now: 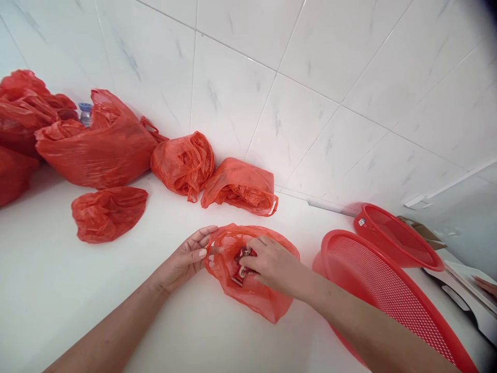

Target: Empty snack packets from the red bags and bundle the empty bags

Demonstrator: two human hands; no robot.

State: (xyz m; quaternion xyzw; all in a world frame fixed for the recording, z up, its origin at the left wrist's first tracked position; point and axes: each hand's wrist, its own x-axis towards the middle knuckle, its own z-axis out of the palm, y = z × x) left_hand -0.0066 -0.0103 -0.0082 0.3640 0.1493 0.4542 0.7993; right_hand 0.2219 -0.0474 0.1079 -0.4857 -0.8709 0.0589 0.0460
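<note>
A red plastic bag (272,305) lies on the white table with its mouth facing me. My left hand (190,257) pinches the left side of the bag's rim between thumb and fingers. Inside the mouth, my right hand (269,261) has its fingers curled around small red-and-white printed packets (241,270). The packets are partly hidden by the fingers and the bag, so their kind is unclear.
Along the tiled wall stand several filled red bags (101,150); a blue-capped bottle (85,115) pokes up between two. A small crumpled bag (108,213) lies left. Red perforated baskets (373,280) stand right. Another person's hand (485,285) shows at the right edge.
</note>
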